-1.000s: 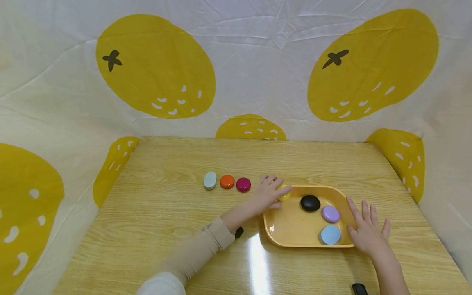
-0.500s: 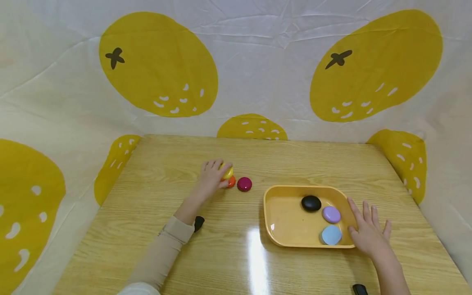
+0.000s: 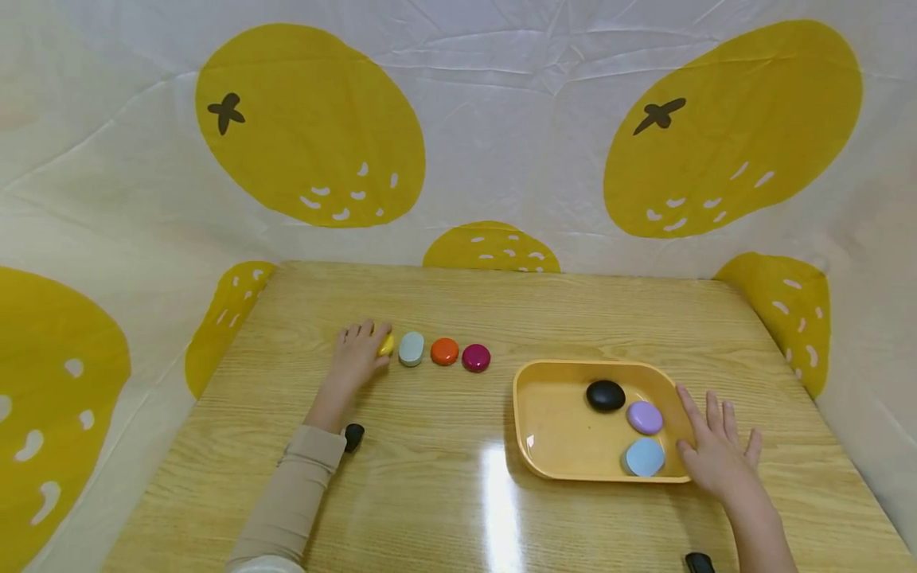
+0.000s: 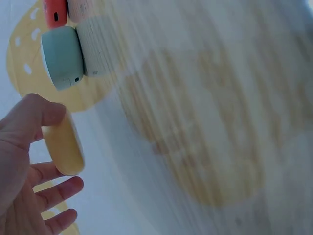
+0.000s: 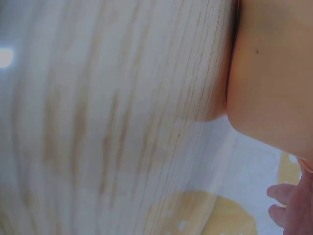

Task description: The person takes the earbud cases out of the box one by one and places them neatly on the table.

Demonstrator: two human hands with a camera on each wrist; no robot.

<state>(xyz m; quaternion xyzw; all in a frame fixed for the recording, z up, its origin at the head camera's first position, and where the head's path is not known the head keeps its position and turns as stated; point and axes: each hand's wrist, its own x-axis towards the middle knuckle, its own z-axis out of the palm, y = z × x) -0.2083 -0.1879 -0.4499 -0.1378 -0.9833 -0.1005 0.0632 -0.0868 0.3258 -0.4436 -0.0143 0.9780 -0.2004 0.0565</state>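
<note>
My left hand [image 3: 354, 358] is at the left end of a row of small rounded pieces. It pinches a yellow pebble-shaped piece [image 4: 66, 147] between thumb and fingers, close over the table; the fingers mostly cover it in the head view. Just right of it lie a pale mint oval piece [image 3: 411, 349], an orange round one [image 3: 444, 351] and a magenta one [image 3: 476, 357]. On the right, my right hand [image 3: 719, 454] rests with spread, straight fingers against the right side of a yellow-orange tray [image 3: 562, 446].
Inside the tray are a black oval piece [image 3: 606, 395], a lilac one [image 3: 645, 417] and a light blue one [image 3: 644, 458]. A white cloth with yellow fruit prints [image 3: 501, 159] hangs behind the wooden table [image 3: 415, 461].
My left hand has carried the yellow piece from the tray's left side leftward, past the magenta, orange and mint pieces, to the row's left end. The right hand has stayed at the tray.
</note>
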